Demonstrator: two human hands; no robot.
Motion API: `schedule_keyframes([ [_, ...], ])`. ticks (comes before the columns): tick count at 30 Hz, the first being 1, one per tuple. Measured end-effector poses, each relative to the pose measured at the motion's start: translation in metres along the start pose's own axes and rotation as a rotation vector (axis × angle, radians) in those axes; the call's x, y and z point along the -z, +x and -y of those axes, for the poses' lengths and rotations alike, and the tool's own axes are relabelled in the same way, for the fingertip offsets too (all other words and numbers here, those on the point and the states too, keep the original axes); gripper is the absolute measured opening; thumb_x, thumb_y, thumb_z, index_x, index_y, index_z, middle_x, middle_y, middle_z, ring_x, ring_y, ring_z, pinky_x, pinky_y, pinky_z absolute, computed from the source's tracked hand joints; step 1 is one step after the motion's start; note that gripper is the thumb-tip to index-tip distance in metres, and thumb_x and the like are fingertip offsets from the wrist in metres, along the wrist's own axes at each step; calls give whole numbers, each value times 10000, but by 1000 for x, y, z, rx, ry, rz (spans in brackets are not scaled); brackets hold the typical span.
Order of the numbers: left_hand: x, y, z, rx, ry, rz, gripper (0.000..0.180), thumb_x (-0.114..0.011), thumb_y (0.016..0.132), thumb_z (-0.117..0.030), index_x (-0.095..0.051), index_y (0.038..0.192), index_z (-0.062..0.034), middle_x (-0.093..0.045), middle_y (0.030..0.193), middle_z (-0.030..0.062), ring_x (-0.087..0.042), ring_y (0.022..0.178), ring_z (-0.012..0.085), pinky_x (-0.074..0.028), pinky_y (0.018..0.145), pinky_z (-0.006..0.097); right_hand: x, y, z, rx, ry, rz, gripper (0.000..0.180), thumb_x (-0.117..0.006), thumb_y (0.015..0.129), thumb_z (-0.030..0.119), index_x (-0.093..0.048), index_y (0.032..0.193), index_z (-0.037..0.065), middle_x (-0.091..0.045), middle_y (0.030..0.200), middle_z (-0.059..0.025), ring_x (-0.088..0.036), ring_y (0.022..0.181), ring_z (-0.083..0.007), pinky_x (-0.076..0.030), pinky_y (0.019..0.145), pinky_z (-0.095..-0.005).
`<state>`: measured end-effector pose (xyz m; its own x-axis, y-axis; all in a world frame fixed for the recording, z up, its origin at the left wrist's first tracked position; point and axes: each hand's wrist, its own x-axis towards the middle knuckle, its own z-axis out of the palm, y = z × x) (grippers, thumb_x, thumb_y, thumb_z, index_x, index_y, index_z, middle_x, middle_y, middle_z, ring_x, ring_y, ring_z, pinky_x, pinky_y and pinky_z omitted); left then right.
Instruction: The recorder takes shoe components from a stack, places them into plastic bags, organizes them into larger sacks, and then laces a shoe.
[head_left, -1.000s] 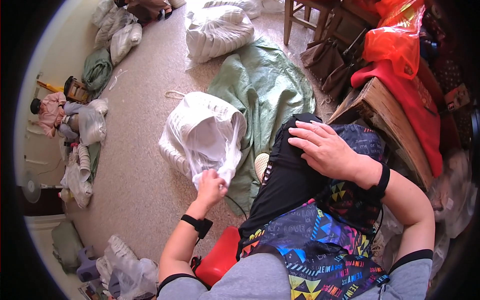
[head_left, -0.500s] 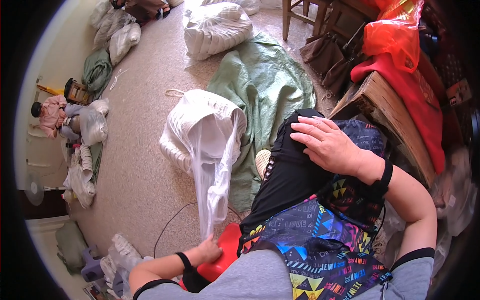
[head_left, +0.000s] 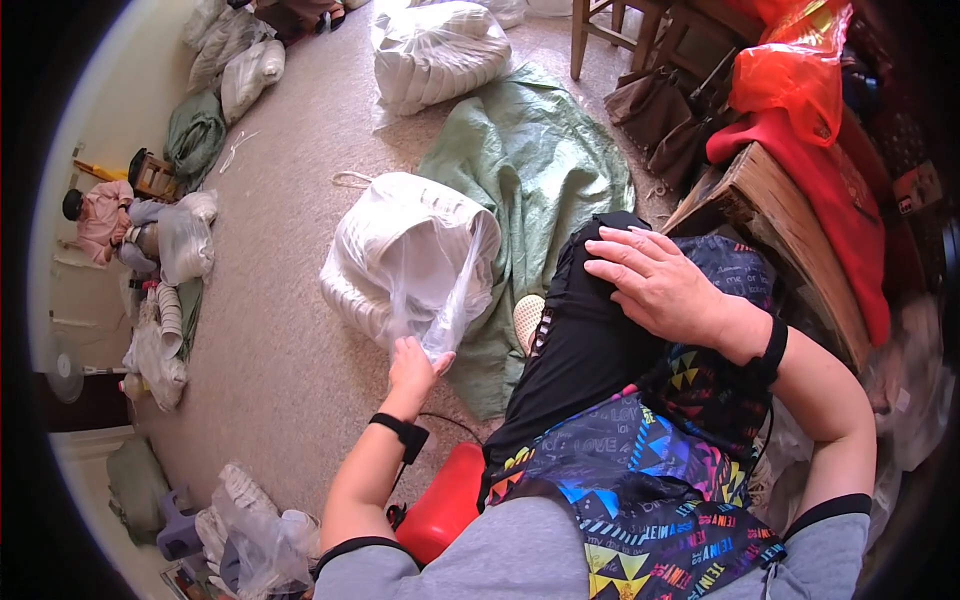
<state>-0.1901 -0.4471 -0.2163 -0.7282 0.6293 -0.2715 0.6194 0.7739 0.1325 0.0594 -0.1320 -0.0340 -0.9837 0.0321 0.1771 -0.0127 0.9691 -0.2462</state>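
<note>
On the floor in front of me stands a clear plastic bag [head_left: 440, 335] filled with white, ribbed, stacked pieces [head_left: 357, 300]; what kind they are I cannot tell. My left hand [head_left: 413, 372] is closed on the gathered near edge of this bag. My right hand [head_left: 655, 285] lies flat on my knee over the black cloth, its fingers stretched out and holding nothing. A green woven sheet [head_left: 530, 150] spreads under and beside the bag. A pale perforated shoe [head_left: 526, 320] shows at the edge of the black cloth.
Another filled plastic bag [head_left: 440, 60] stands farther off. A wooden stool [head_left: 605, 40], a wooden board [head_left: 790, 230] and red bags [head_left: 790, 85] crowd the right. A red seat [head_left: 445, 500] is beside me. At the far left a person [head_left: 105, 220] sits among bags.
My left hand has moved forward from beside the red seat to the bag's opening, and the stretched plastic has slackened and bunched. My right hand stays on the knee.
</note>
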Motion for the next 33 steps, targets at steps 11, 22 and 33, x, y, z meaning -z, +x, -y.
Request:
schedule_keyframes([
  [11, 90, -13, -106, -235, -1215, 528, 259, -573, 948, -223, -633, 829, -1, -538, 739, -52, -462, 687, 49, -396, 630, 225, 3, 6, 1, -59, 59, 32, 496, -680, 768, 214, -524, 1222, 87, -524, 1275, -93, -427, 1275, -266, -271, 1104, -454],
  [22, 111, -1, -156, -547, -1259, 73, 486, -672, 859, -229, -481, 1258, -26, -375, 1263, 150, -414, 1143, 252, -353, 1006, 375, -31, 55, 29, -609, 976, -163, 188, -558, 868, 86, -557, 1040, 9, -641, 806, -157, -641, 729, -224, -496, 672, -337],
  [33, -22, 34, -111, 14, -648, 2, 1050, -825, 660, -392, -190, 1398, 1, -225, 1358, 244, -295, 1269, 431, -302, 1078, 454, -4, 51, -16, -726, 1292, -223, 153, -502, 952, 135, -591, 1027, 36, -582, 856, 35, -499, 729, -28, -419, 659, -199],
])
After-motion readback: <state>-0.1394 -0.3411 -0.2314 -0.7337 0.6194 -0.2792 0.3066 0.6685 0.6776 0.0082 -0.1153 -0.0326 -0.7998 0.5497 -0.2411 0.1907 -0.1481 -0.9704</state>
